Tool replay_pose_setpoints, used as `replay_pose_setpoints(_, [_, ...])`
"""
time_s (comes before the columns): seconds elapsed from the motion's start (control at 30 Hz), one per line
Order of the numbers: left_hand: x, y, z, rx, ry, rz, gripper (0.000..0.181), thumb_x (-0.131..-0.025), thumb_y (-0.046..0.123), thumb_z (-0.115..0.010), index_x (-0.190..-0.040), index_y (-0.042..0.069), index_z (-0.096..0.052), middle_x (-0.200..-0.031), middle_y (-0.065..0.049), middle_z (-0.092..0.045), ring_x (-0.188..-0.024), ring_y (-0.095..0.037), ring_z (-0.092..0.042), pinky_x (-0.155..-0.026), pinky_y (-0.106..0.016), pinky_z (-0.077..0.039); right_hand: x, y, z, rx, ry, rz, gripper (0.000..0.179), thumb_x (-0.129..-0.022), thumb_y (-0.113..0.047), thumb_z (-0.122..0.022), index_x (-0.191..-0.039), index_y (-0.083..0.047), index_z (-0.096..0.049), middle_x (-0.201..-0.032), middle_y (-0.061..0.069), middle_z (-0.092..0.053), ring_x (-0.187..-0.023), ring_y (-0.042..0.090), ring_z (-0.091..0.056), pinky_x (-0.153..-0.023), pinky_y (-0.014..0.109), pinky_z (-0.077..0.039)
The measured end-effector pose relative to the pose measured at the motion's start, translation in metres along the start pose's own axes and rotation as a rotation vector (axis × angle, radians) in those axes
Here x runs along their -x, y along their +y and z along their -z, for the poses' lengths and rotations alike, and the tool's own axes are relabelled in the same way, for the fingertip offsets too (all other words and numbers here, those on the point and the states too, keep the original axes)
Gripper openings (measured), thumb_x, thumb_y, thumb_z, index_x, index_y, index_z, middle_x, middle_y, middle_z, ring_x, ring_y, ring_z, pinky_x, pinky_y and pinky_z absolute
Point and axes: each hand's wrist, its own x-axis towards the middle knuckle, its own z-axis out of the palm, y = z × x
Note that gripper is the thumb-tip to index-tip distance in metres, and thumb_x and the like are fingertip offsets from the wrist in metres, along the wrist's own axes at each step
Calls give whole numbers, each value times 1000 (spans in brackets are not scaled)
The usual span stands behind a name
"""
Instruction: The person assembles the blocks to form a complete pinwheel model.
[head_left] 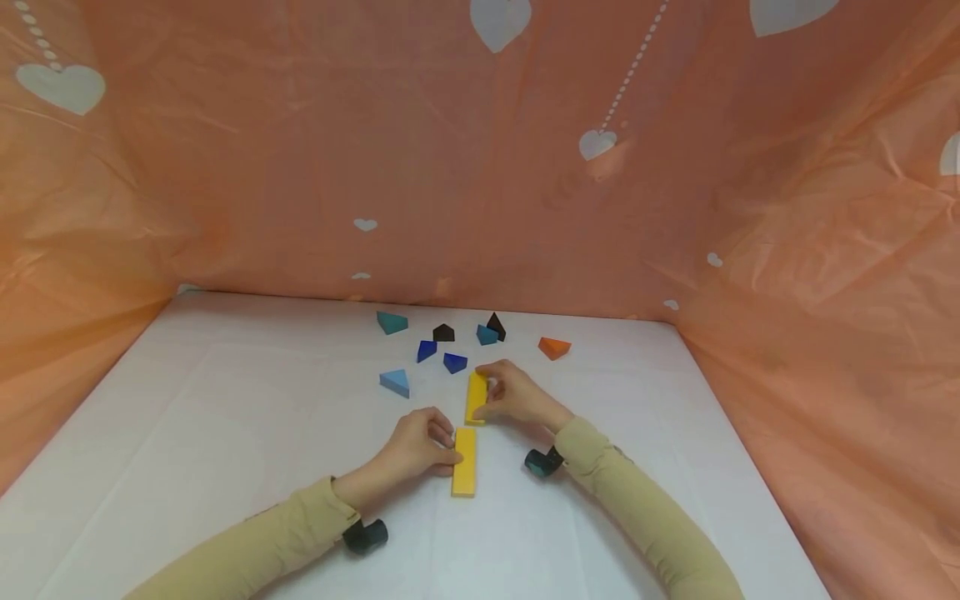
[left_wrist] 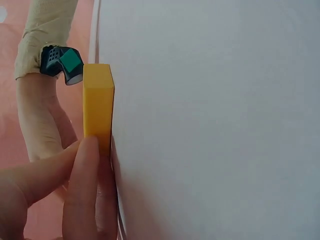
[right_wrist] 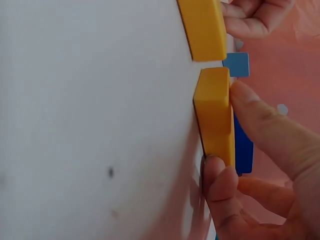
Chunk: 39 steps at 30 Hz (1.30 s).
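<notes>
On the table [head_left: 225,400]: near yellow block [head_left: 465,481] clamped in my left fingers [left_wrist: 81,200], far yellow block [head_left: 476,396] in my right fingers [right_wrist: 270,127], nearly end to end, gap unclosed; eight other blocks [head_left: 553,347] untouched.

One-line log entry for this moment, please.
left hand: grips near yellow block | right hand: grips far yellow block | blocks: narrow gap between

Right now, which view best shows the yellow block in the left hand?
Head view: the yellow block shows end to end, the left hand covering little. Left wrist has it close but partly covered; right wrist cuts it off.
</notes>
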Motion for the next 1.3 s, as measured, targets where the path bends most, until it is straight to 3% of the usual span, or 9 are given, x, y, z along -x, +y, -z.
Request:
replay_pose_setpoints(0.83, [-2, 5, -5, 10, 15, 85, 30, -76, 0, -78, -98, -2, -58, -80, -10, -60, -63, -18, -63, -60, -28, -57, -1, -1, -4, -79, -36, -7, 67, -77, -21, -81, -135, -5, -51, -127, 10, -51, -76, 16, -56, -72, 23, -52])
replay_pose_setpoints(1.3, [-8, 2, -1, -5, 7, 77, 27, -78, 3, -77, -97, -1, -59, -80, -10, -61, -62, -17, -63, -60, -27, -57, -1, 1, -4, -122, -50, -8, 68, -77, -20, -81, -136, -6, -50, -127, 8, -50, -77, 16, -57, -73, 23, -53])
